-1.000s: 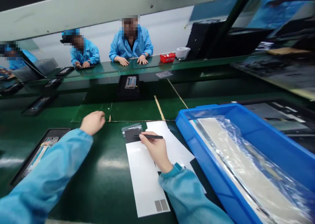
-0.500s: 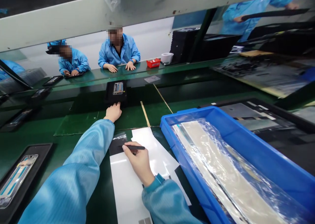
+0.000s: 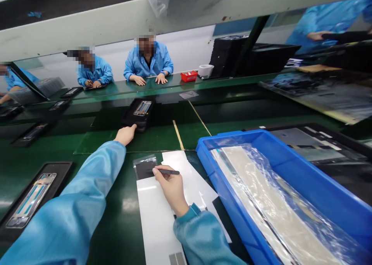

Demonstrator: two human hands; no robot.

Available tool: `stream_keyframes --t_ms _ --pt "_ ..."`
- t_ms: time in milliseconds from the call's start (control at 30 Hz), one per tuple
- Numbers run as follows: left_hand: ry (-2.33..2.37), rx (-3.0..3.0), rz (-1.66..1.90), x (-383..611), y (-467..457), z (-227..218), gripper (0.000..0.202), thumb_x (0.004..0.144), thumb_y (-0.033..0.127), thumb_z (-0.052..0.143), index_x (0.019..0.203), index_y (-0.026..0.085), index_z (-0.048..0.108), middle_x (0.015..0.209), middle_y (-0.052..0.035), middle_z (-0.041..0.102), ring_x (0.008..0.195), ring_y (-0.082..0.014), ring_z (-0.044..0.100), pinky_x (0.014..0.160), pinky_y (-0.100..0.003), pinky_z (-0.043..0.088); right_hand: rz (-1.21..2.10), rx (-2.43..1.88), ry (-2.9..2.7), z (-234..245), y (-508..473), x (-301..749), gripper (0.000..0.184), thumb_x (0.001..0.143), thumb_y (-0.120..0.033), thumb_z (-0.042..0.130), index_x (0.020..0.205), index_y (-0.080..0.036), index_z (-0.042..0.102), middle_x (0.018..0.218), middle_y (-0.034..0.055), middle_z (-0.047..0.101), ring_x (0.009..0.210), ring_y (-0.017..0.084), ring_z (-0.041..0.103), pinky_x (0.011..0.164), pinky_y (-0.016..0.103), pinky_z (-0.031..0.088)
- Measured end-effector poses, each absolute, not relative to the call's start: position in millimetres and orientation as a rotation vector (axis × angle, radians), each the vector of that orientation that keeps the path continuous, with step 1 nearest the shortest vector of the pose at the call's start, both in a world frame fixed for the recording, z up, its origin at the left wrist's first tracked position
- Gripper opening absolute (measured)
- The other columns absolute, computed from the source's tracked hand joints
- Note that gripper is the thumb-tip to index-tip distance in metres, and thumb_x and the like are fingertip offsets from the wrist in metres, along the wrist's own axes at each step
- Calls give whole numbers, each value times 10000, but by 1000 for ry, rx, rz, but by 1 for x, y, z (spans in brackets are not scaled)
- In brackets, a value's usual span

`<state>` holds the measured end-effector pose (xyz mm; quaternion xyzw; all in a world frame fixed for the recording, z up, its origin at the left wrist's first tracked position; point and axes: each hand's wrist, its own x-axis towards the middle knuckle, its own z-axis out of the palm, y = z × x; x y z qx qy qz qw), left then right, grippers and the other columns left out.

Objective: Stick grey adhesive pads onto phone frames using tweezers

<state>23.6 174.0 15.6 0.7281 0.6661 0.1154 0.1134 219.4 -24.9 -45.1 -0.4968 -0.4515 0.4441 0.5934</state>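
My left hand (image 3: 126,135) reaches forward and grips the near left corner of a black tray (image 3: 140,123), its fingers partly hidden. A phone frame (image 3: 143,108) with blue strips lies in that tray, which is turned askew. In my right hand (image 3: 170,187) are black tweezers (image 3: 171,172), pinched between thumb and fingers. Below that hand lie white sheets (image 3: 154,214), some overlapping. Beside its fingertips is a clear zip bag (image 3: 144,161) with something black inside. Another black tray (image 3: 59,170) with a phone frame (image 3: 35,199) rests by my left sleeve.
A blue bin (image 3: 305,172) with plastic-wrapped pale strips (image 3: 255,179) stands at right. More trays (image 3: 30,134) lie at far left. Co-workers in blue sit across the green bench (image 3: 116,203), near a red box (image 3: 188,76). A beam (image 3: 87,36) crosses overhead.
The black tray under my left hand has turned askew, and the hand has shifted to its near left corner. My right hand keeps the tweezers over the sheets. The view has shifted slightly.
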Motion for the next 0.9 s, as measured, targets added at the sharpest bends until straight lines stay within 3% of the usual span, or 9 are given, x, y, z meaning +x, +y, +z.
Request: stream_keyframes --t_ms 100,267,333,567,767,900 --pt "1943 1950 525 -33 127 17 370 946 361 617 1257 165 579 1220 -94 625 1039 -215 643 880 -421 566 1029 -1130 -1048 -45 -23 219 264 782 -432 759 851 -177 747 786 73 752 668 200 689 644 336 573" --pt "1909 1453 975 -97 40 -2 148 953 239 552 1077 184 609 812 7 657 659 -124 645 642 -273 567 1016 -1116 -1044 -43 -20 219 318 759 -472 774 846 -169 741 794 83 757 648 200 682 638 354 586" --pt "1872 1217 1193 -104 19 -15 157 962 211 491 1081 204 592 757 25 633 645 -124 649 605 -249 561 1013 -1125 -1043 -43 -20 219 334 745 -481 785 850 -167 739 783 82 753 629 198 674 626 361 587" --pt "1718 628 1671 -105 24 -35 367 955 362 605 1257 157 572 1190 -92 624 978 -193 649 810 -382 589 979 -1175 -1048 -40 -21 221 325 744 -466 789 861 -168 735 768 68 737 626 190 662 647 374 585" --pt "1615 535 1686 -140 23 -19 375 951 375 609 1256 159 582 1235 -100 617 1048 -217 637 880 -428 569 921 -1179 -1039 -42 -20 223 298 753 -444 787 846 -166 731 689 45 709 597 174 638 615 348 557" --pt "1588 594 1602 -163 12 -3 335 959 358 600 1221 150 597 1161 -86 646 965 -187 656 810 -376 586 899 -1182 -1003 -45 -19 223 298 761 -438 785 862 -164 728 646 33 691 596 175 628 623 351 550"
